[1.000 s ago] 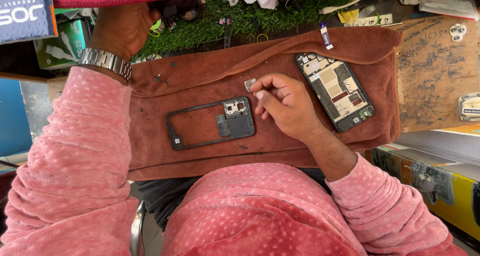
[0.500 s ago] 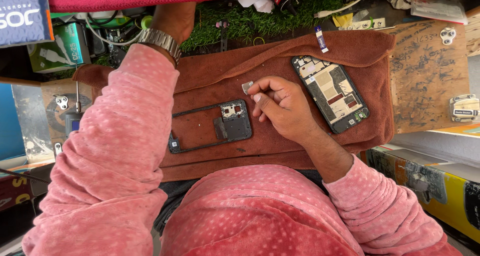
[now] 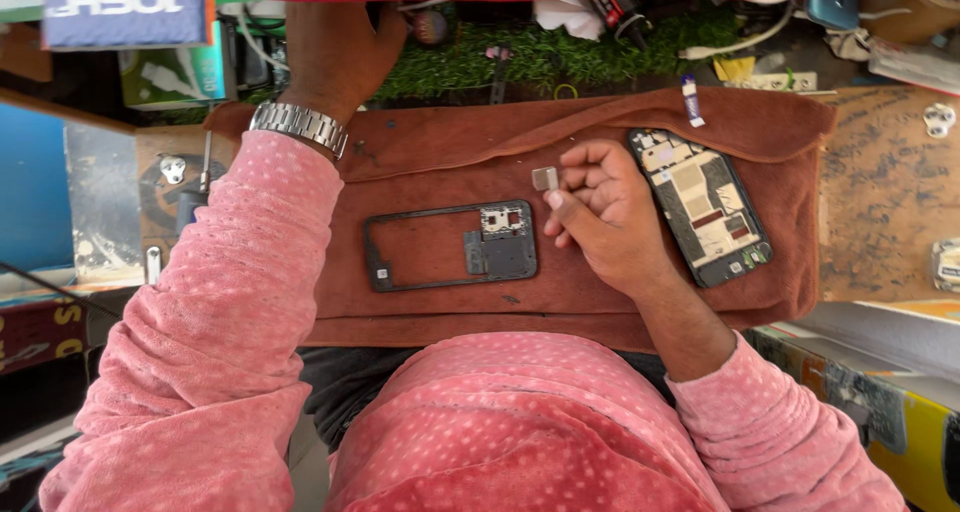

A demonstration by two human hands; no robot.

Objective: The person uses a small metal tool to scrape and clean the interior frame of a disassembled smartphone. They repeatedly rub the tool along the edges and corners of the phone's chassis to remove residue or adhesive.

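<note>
One brown cloth (image 3: 600,302) covers the middle of the table (image 3: 885,202) and carries the work. Two phone assemblies lie on it, well apart. One black phone frame (image 3: 450,247) lies flat at the centre, its camera module end toward the right hand (image 3: 600,222). One opened phone body (image 3: 702,205), internal boards facing up, lies tilted at the right side of the cloth, just beside the right hand.

The right hand rests on the cloth between the two assemblies. Its fingers are curled narrow, and the thumb and fingertips pinch one small grey metal part (image 3: 545,179), held just above the frame's camera end.

The left hand (image 3: 335,47) reaches beyond the far edge of the cloth to the green artificial-grass mat (image 3: 560,57). Its fingers are hidden under a red edge at the top, so its opening cannot be determined. One metal wristwatch (image 3: 298,125) sits on the left wrist. One blue-and-white marker (image 3: 690,102) lies on the far cloth edge.
</note>
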